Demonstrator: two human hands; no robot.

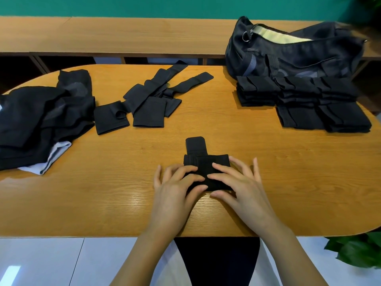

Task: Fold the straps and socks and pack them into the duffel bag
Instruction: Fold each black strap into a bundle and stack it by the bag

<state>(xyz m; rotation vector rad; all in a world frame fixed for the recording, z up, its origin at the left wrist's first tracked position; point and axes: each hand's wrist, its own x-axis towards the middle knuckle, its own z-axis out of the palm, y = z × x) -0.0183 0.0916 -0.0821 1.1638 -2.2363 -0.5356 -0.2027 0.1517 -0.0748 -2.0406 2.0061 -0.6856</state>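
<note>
Nearest, the left hand (175, 188) and right hand (243, 186) met on the strap (208, 161), thumbs at its near edge and fingers on top, pinching it, probably to stop the fold springing open; its tab poked out beyond the fingertips. Further out on the table (268, 162) lay unfolded straps (148, 100) and a loose dark pile (37, 120), likely awaiting folding. Folded stacks (305, 100) sat just before the gaping duffel bag (299, 54), handy for packing.

Black straps (152, 96) and folded black stacks (305, 102) lie on the orange-brown woodgrain table (103, 182); the black duffel bag (292, 52) shows pale yellow lining; the wall (165, 6) is teal.
</note>
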